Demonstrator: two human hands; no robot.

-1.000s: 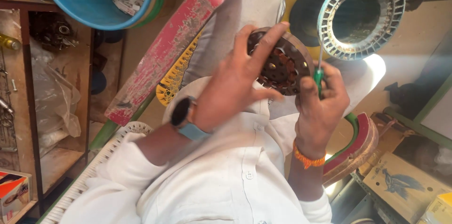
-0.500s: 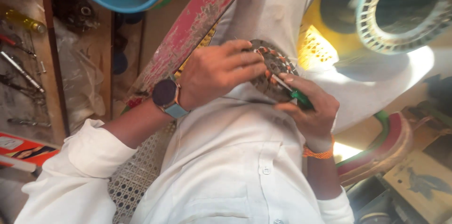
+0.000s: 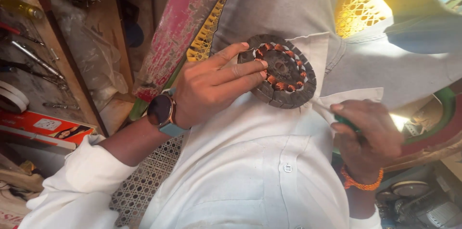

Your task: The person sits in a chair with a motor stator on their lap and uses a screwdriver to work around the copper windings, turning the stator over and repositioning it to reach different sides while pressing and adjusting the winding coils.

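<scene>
Stator propped loosely on the lap, tool hand drawn aside

The left hand lay with its fingers spread flat across the round motor stator, a dark laminated disc ringed with copper-orange windings, which rested on the person's white shirt and grey trousers. That hand pressed on the disc rather than gripping it. The right hand was curled narrow around a green-handled tool, just apart from the stator's lower edge; the tool's tip was hidden, so its kind could not be told. Judging from this, the disc might have slid off the sloping cloth, since only flat fingers pinned it. A slip of the tool could also have nicked the thin windings or the fingers lying over them.
</scene>
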